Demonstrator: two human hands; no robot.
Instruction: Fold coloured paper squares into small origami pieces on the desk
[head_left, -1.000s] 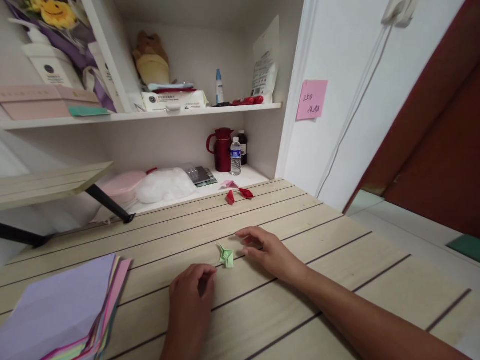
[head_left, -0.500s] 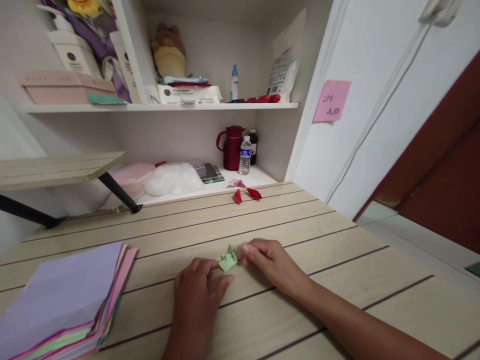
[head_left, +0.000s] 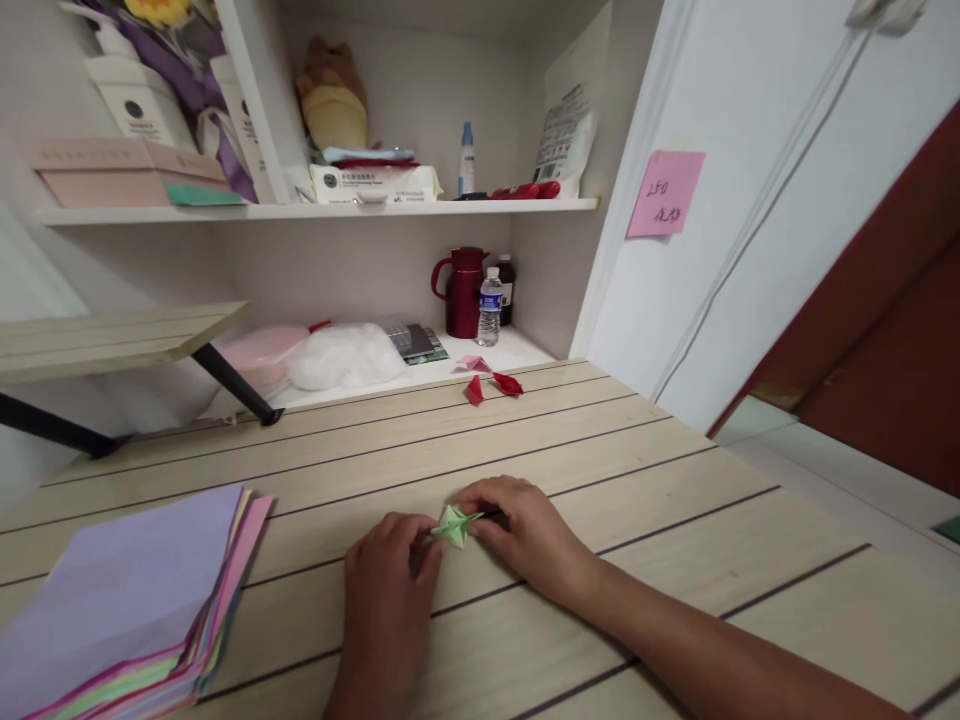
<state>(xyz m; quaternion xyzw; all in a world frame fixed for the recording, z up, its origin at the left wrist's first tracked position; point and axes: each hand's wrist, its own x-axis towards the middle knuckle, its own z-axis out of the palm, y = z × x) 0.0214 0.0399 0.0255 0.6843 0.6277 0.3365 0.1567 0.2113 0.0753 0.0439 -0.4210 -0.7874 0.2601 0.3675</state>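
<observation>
A small piece of folded green paper (head_left: 454,526), with pointed corners, is between my two hands just over the slatted table. My left hand (head_left: 391,565) pinches its left tip between thumb and fingers. On the other side, my right hand (head_left: 525,525) has thumb and index finger closed around the right point. Part of the paper's right edge is hidden by my right fingers. Farther back on the table lie two red folded papers (head_left: 508,384), and a pink folded paper (head_left: 473,363) is just behind them.
A stack of coloured paper sheets (head_left: 142,590), lilac on top, lies at the left. Behind the table, a shelf unit (head_left: 337,210) holds a red jug (head_left: 465,292), a water bottle (head_left: 490,308) and a plastic bag (head_left: 346,357). A small raised stand (head_left: 120,340) is at the back left.
The green paper has turned and now looks spread into a pointed shape. My right hand has moved left onto it, and my left thumb has closed in against its left tip.
</observation>
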